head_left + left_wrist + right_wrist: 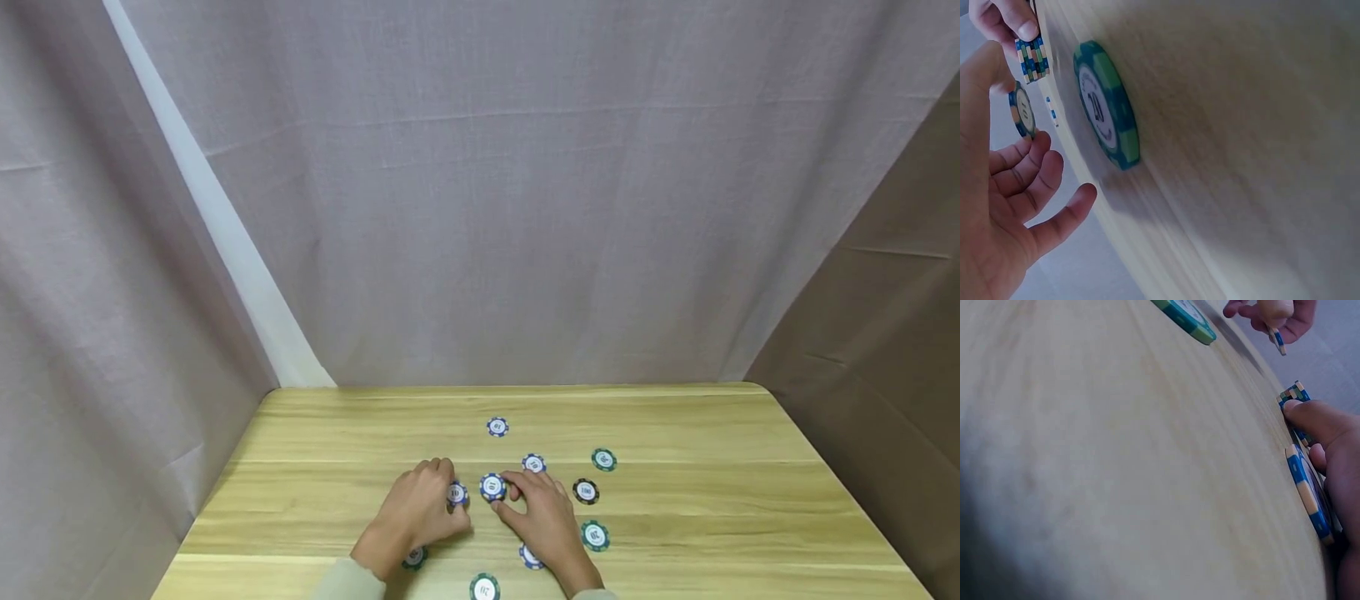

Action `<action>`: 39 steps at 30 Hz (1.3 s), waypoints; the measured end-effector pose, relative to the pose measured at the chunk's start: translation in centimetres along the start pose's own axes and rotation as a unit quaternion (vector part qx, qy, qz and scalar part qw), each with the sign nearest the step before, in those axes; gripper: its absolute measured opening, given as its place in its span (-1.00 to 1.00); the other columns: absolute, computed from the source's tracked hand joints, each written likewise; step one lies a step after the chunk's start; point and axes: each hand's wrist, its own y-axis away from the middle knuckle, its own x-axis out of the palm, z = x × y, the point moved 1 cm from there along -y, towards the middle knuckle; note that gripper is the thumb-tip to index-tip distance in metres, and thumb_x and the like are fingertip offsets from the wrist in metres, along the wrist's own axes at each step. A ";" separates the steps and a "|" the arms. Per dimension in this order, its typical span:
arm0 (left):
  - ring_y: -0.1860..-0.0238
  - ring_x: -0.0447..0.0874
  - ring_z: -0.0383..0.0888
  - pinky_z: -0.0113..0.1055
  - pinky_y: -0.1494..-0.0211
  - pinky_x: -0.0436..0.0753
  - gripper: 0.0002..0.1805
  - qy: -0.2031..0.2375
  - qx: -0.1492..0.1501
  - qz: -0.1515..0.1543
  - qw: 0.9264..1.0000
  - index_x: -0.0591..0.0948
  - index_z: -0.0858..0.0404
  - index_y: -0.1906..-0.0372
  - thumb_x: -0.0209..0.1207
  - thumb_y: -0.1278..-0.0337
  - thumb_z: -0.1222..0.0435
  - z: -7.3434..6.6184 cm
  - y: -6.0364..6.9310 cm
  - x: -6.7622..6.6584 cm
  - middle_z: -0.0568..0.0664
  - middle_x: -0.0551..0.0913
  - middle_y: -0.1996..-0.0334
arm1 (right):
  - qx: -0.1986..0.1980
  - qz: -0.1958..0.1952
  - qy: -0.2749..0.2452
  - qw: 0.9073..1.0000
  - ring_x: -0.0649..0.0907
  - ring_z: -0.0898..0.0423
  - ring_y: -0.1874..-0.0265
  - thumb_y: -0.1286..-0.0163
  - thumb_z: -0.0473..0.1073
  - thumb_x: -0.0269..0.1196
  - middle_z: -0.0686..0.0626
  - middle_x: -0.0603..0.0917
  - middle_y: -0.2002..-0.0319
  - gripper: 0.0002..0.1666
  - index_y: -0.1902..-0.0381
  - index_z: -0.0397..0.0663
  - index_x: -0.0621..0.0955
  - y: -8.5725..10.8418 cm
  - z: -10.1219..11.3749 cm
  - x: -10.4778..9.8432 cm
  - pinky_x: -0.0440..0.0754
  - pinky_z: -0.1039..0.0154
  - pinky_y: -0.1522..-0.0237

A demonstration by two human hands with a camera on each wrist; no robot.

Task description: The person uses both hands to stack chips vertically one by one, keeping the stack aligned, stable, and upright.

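Note:
My left hand [422, 510] pinches a single blue poker chip [457, 493] marked 10 between thumb and fingers, tilted and raised off the table in the left wrist view. Just to its right stands a short stack of poker chips [492, 487] with a blue 10 on top. Mixed edge colours show on that stack of several chips in the left wrist view. My right hand [542, 510] grips the stack, thumb on the near side and fingers on the far side. Partly under the right hand lies another blue chip [531, 557].
Flat on the wooden table [322, 442] lie loose chips: blue ones [498, 427] at the back and behind the right hand, green ones [595, 536] at right and near the front, and a black 100 chip [586, 492]. Grey curtains [480, 208] hang behind the table.

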 end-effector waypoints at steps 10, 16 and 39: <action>0.45 0.40 -0.31 -0.38 0.36 0.52 -0.66 -0.035 0.029 -0.031 0.998 0.58 0.11 0.32 0.30 0.01 -0.06 -0.5 -0.8 0.3 -0.24 0.47 0.49 | -0.006 -0.004 0.006 1.000 0.41 0.33 0.23 -0.27 0.18 0.50 0.39 0.42 0.38 -0.46 -0.16 0.17 0.73 0.1 0.1 0.2 0.38 0.24 0.12; 0.35 0.54 -0.27 -0.12 0.09 0.72 -0.64 -0.056 0.036 -0.044 0.997 0.62 0.09 0.26 0.30 -0.03 -0.09 -0.9 -1.1 0.7 -0.25 0.54 0.44 | -0.014 -0.006 0.007 1.000 0.40 0.33 0.25 -0.28 0.17 0.50 0.38 0.43 0.38 -0.47 -0.15 0.14 0.74 0.2 0.2 0.2 0.38 0.23 0.13; 0.07 0.65 -0.20 -0.12 -0.01 0.73 -0.61 -0.065 0.073 -0.025 0.995 0.72 0.09 -0.04 0.29 -0.29 -0.06 -2.5 -2.2 1.4 -0.15 0.73 0.08 | -0.016 -0.007 0.013 1.000 0.38 0.32 0.25 -0.29 0.12 0.50 0.35 0.43 0.38 -0.48 -0.15 0.11 0.73 0.1 0.2 -0.1 0.35 0.25 0.17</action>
